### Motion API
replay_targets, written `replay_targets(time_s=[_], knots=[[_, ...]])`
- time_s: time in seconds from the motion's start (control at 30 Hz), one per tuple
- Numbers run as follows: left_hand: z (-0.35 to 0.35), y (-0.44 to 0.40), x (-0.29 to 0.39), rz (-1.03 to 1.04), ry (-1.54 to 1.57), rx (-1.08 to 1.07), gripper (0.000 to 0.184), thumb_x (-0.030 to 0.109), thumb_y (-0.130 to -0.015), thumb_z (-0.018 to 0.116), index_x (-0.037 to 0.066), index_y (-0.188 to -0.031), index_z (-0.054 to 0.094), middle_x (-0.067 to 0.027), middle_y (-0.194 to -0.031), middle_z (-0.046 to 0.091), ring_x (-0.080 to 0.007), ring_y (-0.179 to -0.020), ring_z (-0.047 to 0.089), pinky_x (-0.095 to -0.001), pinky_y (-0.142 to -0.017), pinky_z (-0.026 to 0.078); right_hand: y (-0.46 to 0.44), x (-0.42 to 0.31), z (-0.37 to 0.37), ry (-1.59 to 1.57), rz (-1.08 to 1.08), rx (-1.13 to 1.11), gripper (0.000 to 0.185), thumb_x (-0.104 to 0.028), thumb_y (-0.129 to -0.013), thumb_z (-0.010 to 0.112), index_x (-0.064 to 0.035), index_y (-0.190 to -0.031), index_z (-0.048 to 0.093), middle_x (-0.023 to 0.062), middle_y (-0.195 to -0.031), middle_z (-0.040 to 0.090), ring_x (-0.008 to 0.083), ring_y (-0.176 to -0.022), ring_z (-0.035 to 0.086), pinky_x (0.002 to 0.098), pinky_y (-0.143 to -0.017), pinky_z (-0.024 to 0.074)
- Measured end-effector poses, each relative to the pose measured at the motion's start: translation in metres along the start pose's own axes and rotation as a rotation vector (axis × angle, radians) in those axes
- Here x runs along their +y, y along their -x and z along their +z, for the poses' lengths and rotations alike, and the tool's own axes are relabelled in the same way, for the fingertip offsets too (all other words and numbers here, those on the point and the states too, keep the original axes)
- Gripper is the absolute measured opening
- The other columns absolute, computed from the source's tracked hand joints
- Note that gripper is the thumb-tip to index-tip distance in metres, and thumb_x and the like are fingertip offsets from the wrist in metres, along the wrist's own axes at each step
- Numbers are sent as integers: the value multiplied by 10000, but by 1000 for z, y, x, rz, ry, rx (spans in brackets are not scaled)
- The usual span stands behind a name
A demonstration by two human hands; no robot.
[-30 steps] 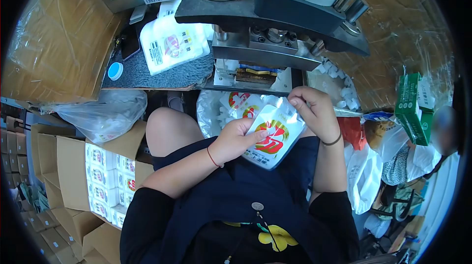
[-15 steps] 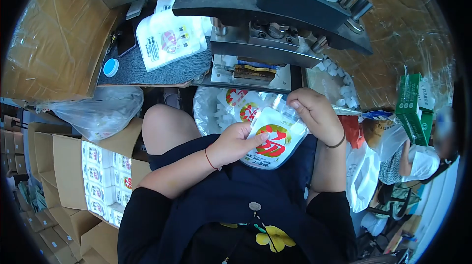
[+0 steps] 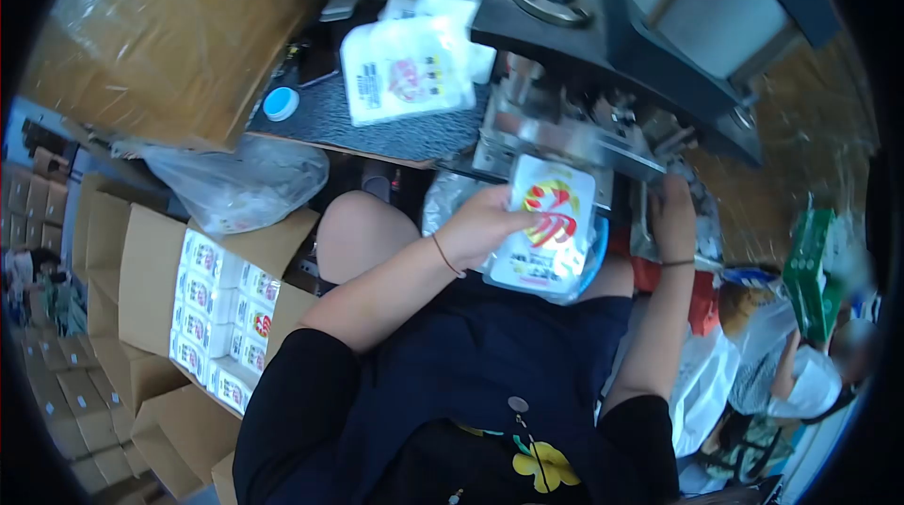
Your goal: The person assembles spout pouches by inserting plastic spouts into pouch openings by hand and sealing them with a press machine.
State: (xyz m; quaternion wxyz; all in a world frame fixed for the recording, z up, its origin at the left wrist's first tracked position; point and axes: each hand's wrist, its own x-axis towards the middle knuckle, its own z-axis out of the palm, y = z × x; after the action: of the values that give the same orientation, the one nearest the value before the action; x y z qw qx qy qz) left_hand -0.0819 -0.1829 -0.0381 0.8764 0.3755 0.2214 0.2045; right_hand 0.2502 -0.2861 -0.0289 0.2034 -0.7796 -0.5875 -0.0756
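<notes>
One printed pouch (image 3: pixel 557 246) sits in your left hand (image 3: pixel 480 227), the fingers closed on its left edge: the thumb lies over the front and the rest are hidden behind. That side grip seems meant to keep the front facing you and the far end free. This end overlaps the press (image 3: pixel 589 44) in view, just beyond your fingers; whether they touch is unclear.

Your right hand (image 3: pixel 672 223) reaches over a side tray (image 3: pixel 644 238), well apart from the left fingers. Its fingertips are blurred, so you cannot tell how far they open or whether they hold anything. The tray presumably stands there for easy reach.

Beneath the pouch shows a blue basin (image 3: pixel 597 258). Beyond and left of your left fingers, a white pouch (image 3: pixel 400 86) lies flat on the table (image 3: pixel 330 124), near a blue cap (image 3: pixel 280 104). Farther left, the open carton (image 3: pixel 149 265) holds packets in rows, probably to save space.
</notes>
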Motion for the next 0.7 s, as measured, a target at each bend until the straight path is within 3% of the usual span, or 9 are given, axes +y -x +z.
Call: replay_targets(time_s=[0.07, 0.17, 0.23, 0.33, 0.43, 0.53, 0.57, 0.67, 0.7], knots=[[-1, -1, 0, 87, -132, 43, 359, 93, -965, 655, -43, -1291, 592, -154, -1205, 699, -211, -1057, 690, -357, -946, 540, 2, 8, 3, -25, 20, 17, 311, -85, -900, 658, -6, -1196, 605, 238, -1181, 633, 443, -1090, 613, 480, -908, 506], [-20, 6, 52, 436, -1082, 586, 438, 120, -964, 636, -27, -1362, 531, -221, -1315, 624, -307, -1186, 637, -401, -1002, 507, 0, 3, 7, -124, 81, 120, 279, -75, -904, 647, 2, -1170, 610, 236, -1178, 641, 437, -1100, 615, 454, -931, 503], [-67, -9, 82, 999, -1419, 820, 521, 212, -969, 616, 12, -1431, 480, -265, -1436, 510, -389, -1328, 520, -488, -1087, 428, 5, 4, 5, -142, 74, 137, 274, -70, -904, 645, 4, -1167, 618, 234, -1171, 648, 433, -1098, 618, 443, -943, 500], [-130, -11, 91, 654, -2035, 706, 568, 318, -979, 578, 54, -1469, 464, -251, -1509, 436, -445, -1391, 416, -635, -1116, 325, 5, 9, -4, -89, -53, 156, 285, -71, -919, 639, 6, -1194, 630, 232, -1160, 658, 418, -1080, 630, 432, -939, 503], [-90, 32, 66, 734, -2093, 536, 475, 266, -986, 562, 47, -1406, 541, -238, -1450, 520, -422, -1343, 493, -576, -1108, 382, 16, -11, -31, -111, -32, 214, 288, -89, -969, 612, 14, -1238, 630, 225, -1169, 669, 370, -1078, 648, 410, -934, 506], [-112, 50, 40, 863, -1748, 400, 361, 186, -978, 584, 26, -1300, 616, -202, -1275, 655, -395, -1189, 612, -491, -1040, 464, 41, -34, -43, -257, 149, 231, 297, -146, -1042, 554, 34, -1266, 625, 186, -1198, 671, 273, -1117, 644, 353, -957, 489], [-85, 63, 44, 756, -1660, 598, 236, 118, -994, 589, -1, -1180, 671, -161, -1025, 729, -329, -964, 700, -392, -893, 542, 44, -48, -46, -293, 82, 266, 286, -151, -1042, 538, 21, -1250, 631, 171, -1178, 674, 265, -1078, 643, 353, -944, 492], [-65, 66, 29, 487, -628, 354, 163, 118, -1000, 652, -26, -1001, 730, -97, -899, 739, -85, -819, 666, -255, -745, 521, 44, -105, -50, -492, -11, 47, 188, -114, -1013, 563, 15, -1124, 642, 152, -1084, 673, 286, -986, 649, 369, -891, 500], [-59, 66, 24, 401, -666, 303, 155, 111, -992, 667, -26, -1029, 728, -84, -912, 739, -81, -831, 667, -255, -749, 526, 43, -119, -51, -571, -61, -84, 160, -101, -1009, 557, 11, -1082, 645, 133, -1038, 675, 266, -947, 647, 361, -873, 498]])
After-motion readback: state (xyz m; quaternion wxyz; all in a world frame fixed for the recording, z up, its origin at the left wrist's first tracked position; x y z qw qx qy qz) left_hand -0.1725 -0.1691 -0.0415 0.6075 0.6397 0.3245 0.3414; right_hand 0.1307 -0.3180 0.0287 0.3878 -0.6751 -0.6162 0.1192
